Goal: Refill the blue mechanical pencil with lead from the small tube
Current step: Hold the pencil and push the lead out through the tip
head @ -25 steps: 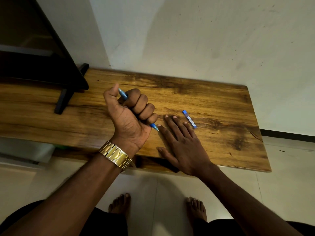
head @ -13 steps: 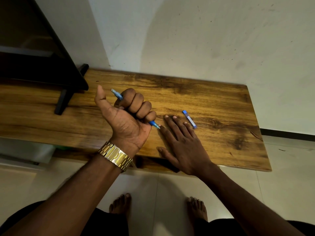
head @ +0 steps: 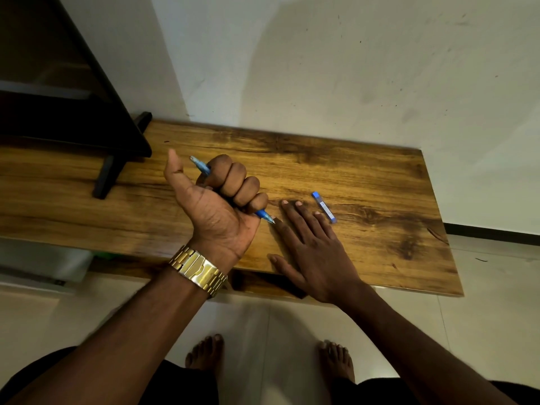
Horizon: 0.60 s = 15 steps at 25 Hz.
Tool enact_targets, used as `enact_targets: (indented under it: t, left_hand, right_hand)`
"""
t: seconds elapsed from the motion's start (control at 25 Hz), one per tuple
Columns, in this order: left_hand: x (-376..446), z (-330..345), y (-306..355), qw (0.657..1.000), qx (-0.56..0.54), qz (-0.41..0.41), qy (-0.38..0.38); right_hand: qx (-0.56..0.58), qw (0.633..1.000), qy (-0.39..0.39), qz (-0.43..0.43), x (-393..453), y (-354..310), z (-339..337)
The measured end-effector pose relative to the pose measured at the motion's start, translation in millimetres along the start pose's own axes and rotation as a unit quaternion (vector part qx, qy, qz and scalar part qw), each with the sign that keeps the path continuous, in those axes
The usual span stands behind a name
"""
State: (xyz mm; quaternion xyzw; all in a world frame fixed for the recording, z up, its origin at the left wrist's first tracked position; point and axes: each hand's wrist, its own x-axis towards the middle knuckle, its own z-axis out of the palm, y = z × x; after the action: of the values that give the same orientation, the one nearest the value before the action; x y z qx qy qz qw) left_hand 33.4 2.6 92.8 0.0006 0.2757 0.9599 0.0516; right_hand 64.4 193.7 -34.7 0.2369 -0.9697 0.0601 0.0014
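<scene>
My left hand (head: 217, 200) is a fist wrapped around the blue mechanical pencil (head: 201, 166), thumb lifted off its top end. The pencil's tip pokes out below the little finger and touches the index finger of my right hand (head: 314, 249). That right hand lies flat on the wooden table (head: 380, 176), fingers spread, holding nothing. The small lead tube (head: 323, 206), clear with a blue cap, lies on the table just beyond my right fingertips, apart from them.
A black screen on a stand (head: 111, 171) fills the table's left end. The white wall runs along the table's far edge. My bare feet (head: 204, 350) stand on pale floor tiles below the near edge.
My left thumb has lifted off the pencil's top end and moved left. The pencil has tilted a little. My right hand and the lead tube have stayed put.
</scene>
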Motion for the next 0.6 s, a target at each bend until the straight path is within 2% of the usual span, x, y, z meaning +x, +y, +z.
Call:
enact_targets:
  t: [0.24, 0.6]
  left_hand:
    - [0.1, 0.0, 0.2, 1.000, 0.004, -0.004, 0.007]
    - [-0.9, 3.3, -1.0, 0.998, 0.065, -0.003, -0.002]
  right_hand:
    - [-0.001, 1.000, 0.002, 0.000, 0.1, -0.1, 0.5]
    - [-0.005, 1.000, 0.012, -0.001, 0.0, 0.3, 1.9]
